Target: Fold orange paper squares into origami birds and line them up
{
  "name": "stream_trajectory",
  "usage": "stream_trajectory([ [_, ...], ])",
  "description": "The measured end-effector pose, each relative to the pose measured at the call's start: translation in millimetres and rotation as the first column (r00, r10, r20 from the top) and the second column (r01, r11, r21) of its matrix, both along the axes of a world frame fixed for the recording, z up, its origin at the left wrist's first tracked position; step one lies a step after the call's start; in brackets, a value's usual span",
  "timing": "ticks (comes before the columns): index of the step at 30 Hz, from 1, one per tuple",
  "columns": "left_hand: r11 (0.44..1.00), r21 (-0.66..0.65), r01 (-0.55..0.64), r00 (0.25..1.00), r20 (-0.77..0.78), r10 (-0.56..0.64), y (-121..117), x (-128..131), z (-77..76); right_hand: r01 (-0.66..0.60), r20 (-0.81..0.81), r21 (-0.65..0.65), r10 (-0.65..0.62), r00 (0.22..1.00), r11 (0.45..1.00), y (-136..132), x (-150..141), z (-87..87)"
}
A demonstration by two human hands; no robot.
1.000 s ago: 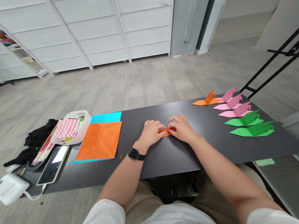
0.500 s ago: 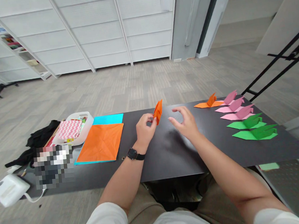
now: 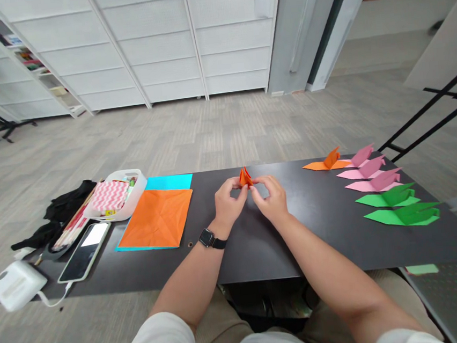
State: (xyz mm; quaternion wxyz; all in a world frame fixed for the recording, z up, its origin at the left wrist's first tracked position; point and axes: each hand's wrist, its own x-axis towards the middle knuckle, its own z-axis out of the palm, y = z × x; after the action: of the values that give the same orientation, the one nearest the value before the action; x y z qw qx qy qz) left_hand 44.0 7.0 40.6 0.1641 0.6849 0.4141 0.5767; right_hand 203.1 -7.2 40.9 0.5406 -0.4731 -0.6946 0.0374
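the left hand (image 3: 228, 203) and right hand (image 3: 272, 197) both pinch the small orange folded paper (image 3: 246, 178), one on each side, equally near. it sits between their fingertips, with its pointy tips up, away from the person.

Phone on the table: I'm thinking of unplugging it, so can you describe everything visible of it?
The phone lies flat, screen up, on the left part of the dark table, slanted with its far end toward the right. Its screen looks black, with a bright white patch at the far end, inside a pale rim. A white cable meets its near end. Nobody is touching it.
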Motion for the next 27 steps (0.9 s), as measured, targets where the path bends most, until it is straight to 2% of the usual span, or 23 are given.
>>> stream_trajectory([
  [5,0.998,-0.067,-0.016,1.0,-0.015,0.015,3,0,-3.9,0.004,0.043,-0.02,-0.004,0.999,1.0,-1,-4,-0.1],
  [9,0.996,-0.091,0.008,1.0,0.004,-0.008,3,1,-4.1,0.041,0.058,0.044,-0.044,0.997,0.998,0,-1,-1.7],
  [17,0.998,-0.042,0.039,0.999,0.0,-0.039,3,4,-7.5,-0.089,0.026,0.138,0.086,0.996,0.987,4,2,-4.9],
  [22,0.998,-0.011,0.057,0.998,-0.012,-0.057,3,3,-5.8,-0.101,-0.003,0.129,0.102,0.995,0.987,2,3,-1.3],
  [27,0.991,-0.036,0.127,0.992,0.028,-0.126,1,2,-1.8,-0.091,-0.024,0.131,0.094,0.995,0.987,0,8,0.7],
])
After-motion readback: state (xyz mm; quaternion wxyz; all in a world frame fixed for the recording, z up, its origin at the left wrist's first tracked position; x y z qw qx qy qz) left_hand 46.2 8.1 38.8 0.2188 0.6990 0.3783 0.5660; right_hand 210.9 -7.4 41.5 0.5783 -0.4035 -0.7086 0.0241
